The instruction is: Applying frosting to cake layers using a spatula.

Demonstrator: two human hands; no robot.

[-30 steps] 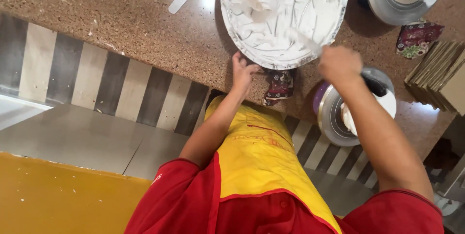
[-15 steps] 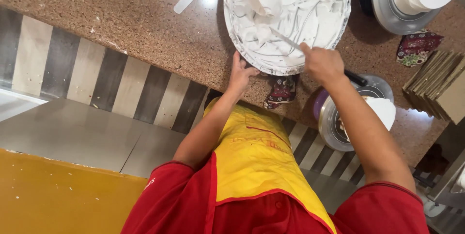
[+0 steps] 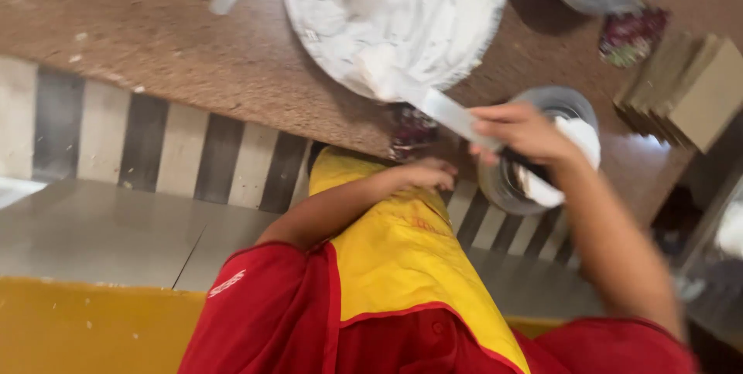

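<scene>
Here my right hand [image 3: 520, 134] is clamped on a spatula [image 3: 441, 109] touching the cream cake [image 3: 387, 10]; my left hand [image 3: 429, 174] hangs loosely curled, holding nothing.

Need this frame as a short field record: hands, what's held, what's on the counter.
right hand: grips a spatula, blade tip at the near edge of the cream
left hand: empty, at the counter edge
round pan: on the speckled counter, covered in white cream
metal bowl: under the right hand, holds white cream
cardboard stack: right side of counter
</scene>
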